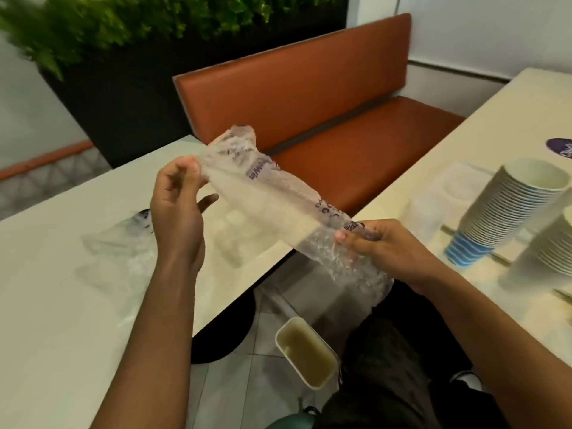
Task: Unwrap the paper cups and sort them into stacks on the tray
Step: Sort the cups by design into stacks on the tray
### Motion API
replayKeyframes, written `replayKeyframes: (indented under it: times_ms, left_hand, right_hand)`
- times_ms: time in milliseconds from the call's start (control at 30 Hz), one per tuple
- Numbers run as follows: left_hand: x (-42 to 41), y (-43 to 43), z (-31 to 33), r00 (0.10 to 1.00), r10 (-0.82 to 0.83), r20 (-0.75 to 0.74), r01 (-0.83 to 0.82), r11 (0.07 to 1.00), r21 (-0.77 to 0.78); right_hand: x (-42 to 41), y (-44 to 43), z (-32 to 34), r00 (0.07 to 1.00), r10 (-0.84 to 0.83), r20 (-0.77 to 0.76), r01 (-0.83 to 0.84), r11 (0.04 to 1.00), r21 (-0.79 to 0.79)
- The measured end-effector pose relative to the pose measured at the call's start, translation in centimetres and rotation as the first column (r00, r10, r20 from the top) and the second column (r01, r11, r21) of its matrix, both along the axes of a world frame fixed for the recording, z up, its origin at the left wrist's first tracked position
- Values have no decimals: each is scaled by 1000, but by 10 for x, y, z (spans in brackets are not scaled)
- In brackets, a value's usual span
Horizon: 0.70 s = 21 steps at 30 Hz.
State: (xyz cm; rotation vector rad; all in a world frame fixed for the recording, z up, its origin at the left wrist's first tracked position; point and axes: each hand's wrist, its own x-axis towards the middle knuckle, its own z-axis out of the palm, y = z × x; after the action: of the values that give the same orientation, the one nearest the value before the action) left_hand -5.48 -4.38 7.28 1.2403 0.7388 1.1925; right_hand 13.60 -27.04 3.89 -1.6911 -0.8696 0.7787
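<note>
Empty clear wrapper (278,196) stretched between both hands above the gap between two desks.

The left hand (178,209) pinches the wrapper's far left part, its fingers (185,168) curled narrow on the film with the open top end sticking up past them. The right hand (380,243) grips the near right part, fingers (353,239) closed round the crumpled film, whose end hangs below the hand. The wrapper runs slantwise from far left to near right and shows purple print. The cups (507,209) are out of the wrapper, well apart from both hands: a tilted stack with a blue-striped base cup on the right desk (464,134), and a second, blurred stack (548,252) just nearer. Another loose wrapper (123,243) lies on the left desk (62,305).
</note>
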Motion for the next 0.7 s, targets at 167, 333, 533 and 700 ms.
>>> replayKeyframes:
  times_ms: [167,333,533,700]
  left_hand:
    - [-30,-11,-29,997,-41,64,55,967,-248]
    - [-44,-24,-51,985,-171,29,169,903,-396]
    - [-75,24,-59,993,-8,-118,-35,932,-361]
    - [-96,88,-75,951,87,-297,-192,919,-345]
  right_hand:
    - [-30,57,-2,988,70,-139,-64,997,47]
    - [-64,114,-12,967,227,-111,-229,973,-1]
    - [-95,162,-33,939,299,-172,-320,941,-109]
    - [-112,183,-57,953,194,-232,-232,961,-153]
